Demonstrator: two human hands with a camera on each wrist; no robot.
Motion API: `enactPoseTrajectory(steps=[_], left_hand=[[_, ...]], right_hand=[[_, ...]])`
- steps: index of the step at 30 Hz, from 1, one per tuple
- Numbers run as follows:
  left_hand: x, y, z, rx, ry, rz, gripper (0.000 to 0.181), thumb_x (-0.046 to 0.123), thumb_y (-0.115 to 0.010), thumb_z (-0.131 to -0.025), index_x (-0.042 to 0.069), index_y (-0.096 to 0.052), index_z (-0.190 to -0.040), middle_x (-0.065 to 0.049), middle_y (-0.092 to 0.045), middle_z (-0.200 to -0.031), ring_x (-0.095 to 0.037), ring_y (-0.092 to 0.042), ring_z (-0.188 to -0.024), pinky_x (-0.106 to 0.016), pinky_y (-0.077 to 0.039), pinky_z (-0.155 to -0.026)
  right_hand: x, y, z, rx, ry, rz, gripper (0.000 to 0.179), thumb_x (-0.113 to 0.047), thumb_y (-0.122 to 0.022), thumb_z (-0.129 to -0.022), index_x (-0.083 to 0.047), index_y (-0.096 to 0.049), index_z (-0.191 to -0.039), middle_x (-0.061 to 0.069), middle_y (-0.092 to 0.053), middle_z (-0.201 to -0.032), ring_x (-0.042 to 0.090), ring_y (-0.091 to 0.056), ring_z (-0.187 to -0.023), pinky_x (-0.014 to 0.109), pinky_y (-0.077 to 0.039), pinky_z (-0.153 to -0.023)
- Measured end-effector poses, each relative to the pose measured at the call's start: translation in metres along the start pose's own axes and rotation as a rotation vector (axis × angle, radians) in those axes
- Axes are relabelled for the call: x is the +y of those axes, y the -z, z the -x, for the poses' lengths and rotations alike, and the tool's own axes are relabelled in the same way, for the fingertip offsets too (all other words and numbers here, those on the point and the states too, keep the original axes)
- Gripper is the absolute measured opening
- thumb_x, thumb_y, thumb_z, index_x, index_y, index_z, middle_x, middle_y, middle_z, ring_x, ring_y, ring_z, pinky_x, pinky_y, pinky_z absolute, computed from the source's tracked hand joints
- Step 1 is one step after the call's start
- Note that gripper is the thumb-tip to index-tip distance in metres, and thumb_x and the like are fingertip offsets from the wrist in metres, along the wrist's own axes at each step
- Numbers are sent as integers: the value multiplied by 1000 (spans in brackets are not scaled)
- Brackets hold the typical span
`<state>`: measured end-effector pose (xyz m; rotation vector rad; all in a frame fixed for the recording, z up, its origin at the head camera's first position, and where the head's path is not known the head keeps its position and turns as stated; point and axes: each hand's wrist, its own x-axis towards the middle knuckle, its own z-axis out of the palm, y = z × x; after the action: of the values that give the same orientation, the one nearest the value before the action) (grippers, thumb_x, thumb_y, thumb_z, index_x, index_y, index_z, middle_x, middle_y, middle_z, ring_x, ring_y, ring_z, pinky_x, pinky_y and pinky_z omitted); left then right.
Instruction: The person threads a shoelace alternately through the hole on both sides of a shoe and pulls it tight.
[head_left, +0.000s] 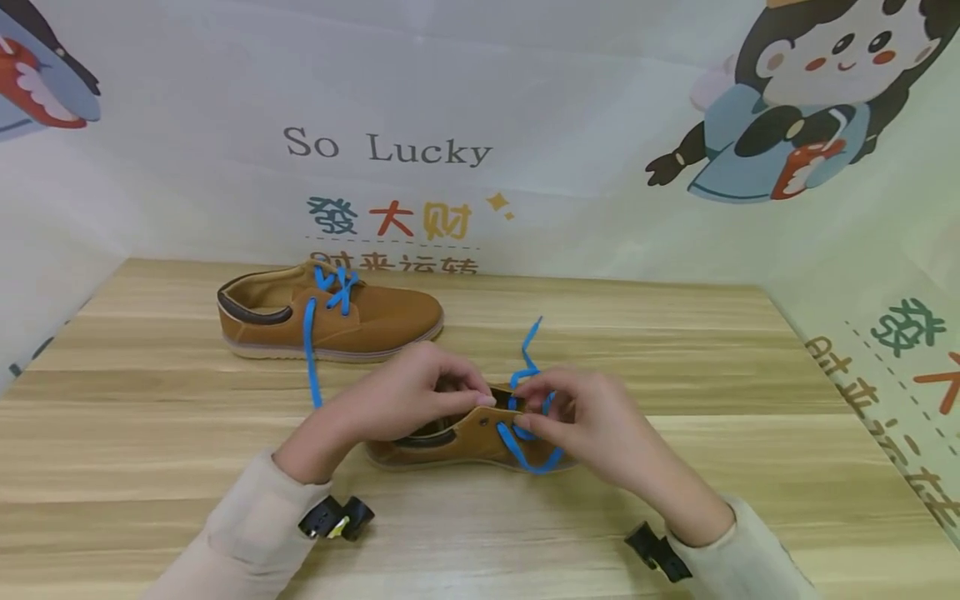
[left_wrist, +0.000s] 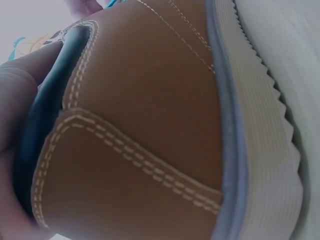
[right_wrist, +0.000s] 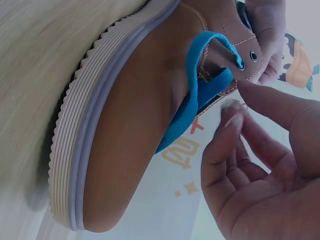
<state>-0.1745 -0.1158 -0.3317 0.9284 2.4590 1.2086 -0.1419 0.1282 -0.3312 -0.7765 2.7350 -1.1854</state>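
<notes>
A brown leather shoe [head_left: 442,454] with a blue shoelace [head_left: 536,467] stands in front of me, toe to the right. My left hand [head_left: 412,392] reaches over its opening; thumb and forefinger come together at the top of the near eyelet flap and grip the shoe there. The right hand [head_left: 592,417] bends its fingers over the lacing, with the thumb at the flap's edge. In the right wrist view, the lace [right_wrist: 195,75] loops out of an eyelet beside that thumb. Whether the right fingertips pinch anything is hidden. A neighbouring eyelet [right_wrist: 253,56] has no lace through it.
A matching brown shoe [head_left: 390,321] stands behind to the left, its blue lace [head_left: 311,350] hanging down the side. One lace end [head_left: 531,333] sticks up beyond the near shoe. A wooden tabletop [head_left: 712,350] meets a printed cloth backdrop [head_left: 562,225].
</notes>
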Motion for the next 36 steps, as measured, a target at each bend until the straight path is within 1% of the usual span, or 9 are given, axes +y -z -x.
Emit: enactPoseTrajectory(steps=[4,9,12,16,20,23,24,28,36], left_hand=[[1,0,0,13,32,23,14,25,-64,-100,16,-76,-100,6,-63,-72,-7,-45,-60,-22,-42,-60],[9,-2,1,48,106,56,17,22,-62,-102,12,-74,-99,5,-68,-70,-9,-50,-61,-23,-47,-63],[18,-5,1,96,154,65,19,22,-62,-102,11,-75,-94,4,-69,-68,-8,-47,-59,-23,-44,-61],[27,-11,1,135,209,139,22,22,-62,-102,8,-74,-90,4,-64,-63,-9,-43,-57,-22,-36,-55],[28,-15,1,139,224,201,19,25,-70,-96,7,-77,-96,1,-73,-74,-5,-60,-67,-21,-46,-62],[26,-18,1,150,222,191,20,27,-77,-90,8,-80,-96,-2,-79,-90,-6,-69,-81,-25,-54,-74],[26,-19,1,159,225,184,18,26,-78,-89,9,-80,-94,-2,-79,-90,-7,-68,-81,-26,-54,-74],[25,-21,1,227,220,163,15,24,-77,-90,10,-81,-88,-2,-78,-87,-7,-66,-78,-25,-53,-71],[33,-4,3,380,174,314,19,16,-69,-97,-3,-74,-98,-13,-78,-88,-18,-75,-79,-30,-62,-76]], right_hand=[[3,-1,-1,2,52,63,10,-11,-78,-88,-12,-77,-98,-2,-74,-90,1,-59,-69,21,-51,-57],[3,-2,-2,-18,51,64,6,-12,-77,-89,-13,-77,-95,-4,-74,-83,0,-60,-68,21,-51,-56],[3,-2,-2,-23,48,56,5,-11,-76,-89,-13,-76,-94,-3,-73,-82,0,-60,-67,21,-52,-56],[3,-1,-2,-26,47,52,4,-12,-76,-90,-11,-75,-93,-3,-73,-82,-1,-60,-66,21,-52,-56],[4,0,-1,-25,58,60,3,-13,-76,-89,-11,-75,-92,-3,-73,-83,-1,-60,-67,21,-53,-57],[4,-1,-1,-22,73,66,4,-13,-77,-89,-11,-75,-92,-3,-73,-85,-2,-60,-67,20,-53,-58],[4,-1,-1,-20,76,68,4,-13,-77,-89,-11,-75,-91,-3,-73,-85,-2,-60,-67,20,-53,-58],[4,-2,0,-18,82,75,4,-13,-76,-90,-10,-75,-92,-3,-73,-85,-3,-59,-66,20,-52,-57],[2,-2,0,-16,78,105,3,-11,-74,-91,-11,-75,-94,-2,-74,-88,-2,-58,-67,19,-52,-58]])
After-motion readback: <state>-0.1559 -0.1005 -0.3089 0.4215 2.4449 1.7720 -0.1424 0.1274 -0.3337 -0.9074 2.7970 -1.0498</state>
